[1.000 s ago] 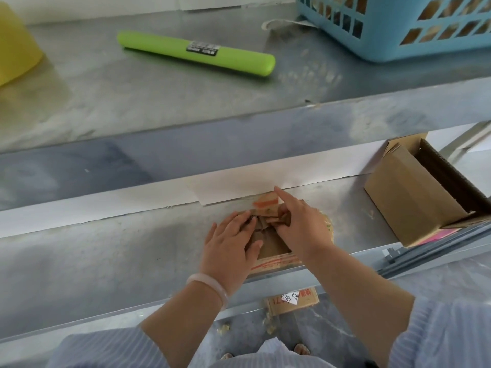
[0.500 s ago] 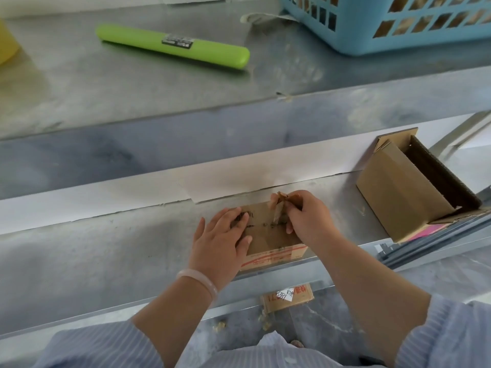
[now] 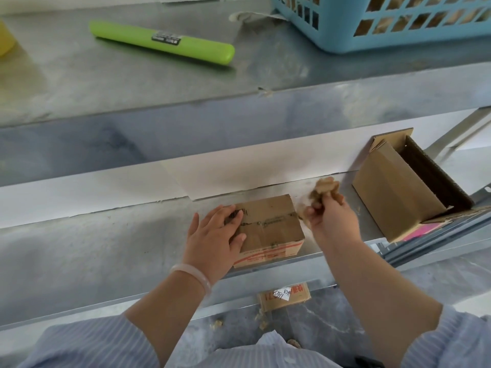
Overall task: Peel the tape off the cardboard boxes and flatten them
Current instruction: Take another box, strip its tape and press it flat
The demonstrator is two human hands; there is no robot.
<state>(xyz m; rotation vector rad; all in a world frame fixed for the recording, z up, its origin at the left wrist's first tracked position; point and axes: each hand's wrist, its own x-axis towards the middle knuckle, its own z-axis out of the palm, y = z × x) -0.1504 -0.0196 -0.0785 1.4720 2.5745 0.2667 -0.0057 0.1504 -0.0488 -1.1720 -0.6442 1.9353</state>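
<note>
A small closed cardboard box (image 3: 271, 224) with red print on its front sits at the near edge of the metal shelf (image 3: 93, 248). My left hand (image 3: 215, 240) lies flat on the box's left end, fingers straight, pressing it down. My right hand (image 3: 332, 221) is raised just right of the box and pinches a crumpled wad of brown tape (image 3: 324, 189) that is clear of the box top. A second, larger cardboard box (image 3: 398, 192) lies on its side to the right, its open end facing up and right.
On the upper shelf lie a green tube (image 3: 162, 42) and a blue plastic basket (image 3: 385, 19); a yellow object (image 3: 5, 35) shows at the far left. On the floor below lies a cardboard piece (image 3: 284, 296) with a white label, among tape scraps. Pink paper (image 3: 422, 231) sticks out under the larger box.
My right hand has pulled the brown tape off the box top and moved up and right with it crumpled in its fingers. My left hand stays pressed on the box.
</note>
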